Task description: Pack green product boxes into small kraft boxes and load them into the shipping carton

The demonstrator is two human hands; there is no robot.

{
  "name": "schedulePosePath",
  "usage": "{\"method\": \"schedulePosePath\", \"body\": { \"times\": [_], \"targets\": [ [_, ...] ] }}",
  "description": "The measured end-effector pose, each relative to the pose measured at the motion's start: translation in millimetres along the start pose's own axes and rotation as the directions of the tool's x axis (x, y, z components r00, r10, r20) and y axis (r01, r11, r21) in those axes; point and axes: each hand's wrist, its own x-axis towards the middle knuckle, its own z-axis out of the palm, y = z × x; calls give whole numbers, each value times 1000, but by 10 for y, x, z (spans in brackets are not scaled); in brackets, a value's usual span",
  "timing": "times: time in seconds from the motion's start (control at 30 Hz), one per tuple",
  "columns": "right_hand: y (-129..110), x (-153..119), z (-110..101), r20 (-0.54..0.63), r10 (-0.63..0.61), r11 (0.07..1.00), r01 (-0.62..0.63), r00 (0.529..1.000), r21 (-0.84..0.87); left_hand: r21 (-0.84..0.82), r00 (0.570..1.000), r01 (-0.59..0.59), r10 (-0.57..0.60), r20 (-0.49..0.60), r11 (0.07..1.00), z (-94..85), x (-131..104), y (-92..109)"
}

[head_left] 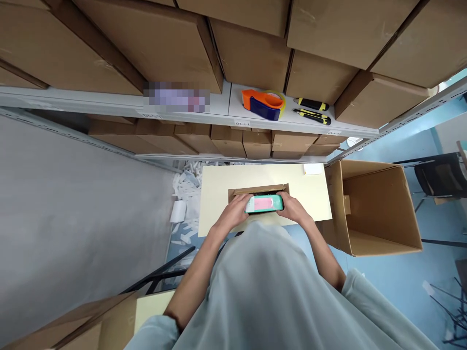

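Observation:
Between my two hands is a green and white package (264, 203) with a pink panel on its upper face. My left hand (238, 212) grips its left end, fingers curled on it. At the right end, my right hand (290, 206) holds it the same way. The package is at the mouth of a small open cardboard box (260, 189), whose back flap shows behind it. This box rests on a pale yellow table (215, 194). What lies deeper in the box is hidden by the package and my hands.
Shelves (219, 104) with cardboard boxes stand beyond the table, holding an orange and blue tape dispenser (263, 104) and black-yellow cutters (313, 110). A large open carton (381, 209) stands at the right. White paper scraps (188, 182) lie left, beside a grey wall.

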Motion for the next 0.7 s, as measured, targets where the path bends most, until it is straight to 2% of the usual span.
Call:
{"method": "schedulePosePath", "body": {
  "times": [0.2,0.33,0.47,0.6,0.7],
  "targets": [
    [174,189,-20,18,-38,996,36,999,82,34,999,-6,8,-46,999,177,36,-154],
    [168,288,0,72,-64,997,66,995,-27,22,999,6,-5,-37,1000,328,130,-275],
    [110,338,44,73,-55,987,66,996,-146,-18,998,30,-31,-48,999,455,245,-339],
    [128,339,60,24,-79,982,82,997,-170,17,994,74,-73,-87,997,436,241,-259],
    [219,267,65,-62,-125,979,113,990,-172,71,975,107,-91,-201,992,326,108,-159]
  ]
}}
